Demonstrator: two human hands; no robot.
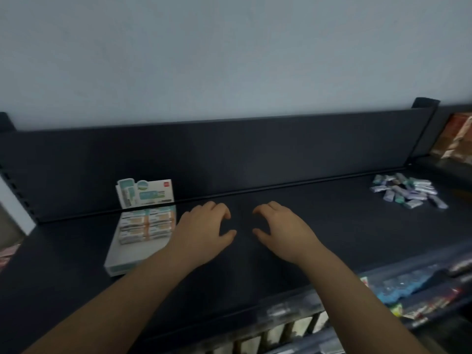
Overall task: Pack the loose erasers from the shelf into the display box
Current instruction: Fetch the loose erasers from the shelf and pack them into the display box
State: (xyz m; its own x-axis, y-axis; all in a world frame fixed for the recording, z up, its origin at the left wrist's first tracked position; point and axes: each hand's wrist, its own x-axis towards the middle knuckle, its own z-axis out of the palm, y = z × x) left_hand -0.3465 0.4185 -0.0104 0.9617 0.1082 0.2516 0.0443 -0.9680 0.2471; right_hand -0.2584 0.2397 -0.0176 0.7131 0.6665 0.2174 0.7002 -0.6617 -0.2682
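Note:
A white display box lies on the dark shelf at the left, its printed lid flap standing upright at the back. Several wrapped erasers fill its far half; the near half looks bare. A pile of loose erasers in pale wrappers sits far right on the shelf. My left hand hovers just right of the box, fingers loosely curled, holding nothing. My right hand mirrors it a little further right, also holding nothing.
A dark back panel runs behind the shelf, with an upright post at the right end. Below the front edge hang packaged goods. More stock sits on the neighbouring shelf at far right.

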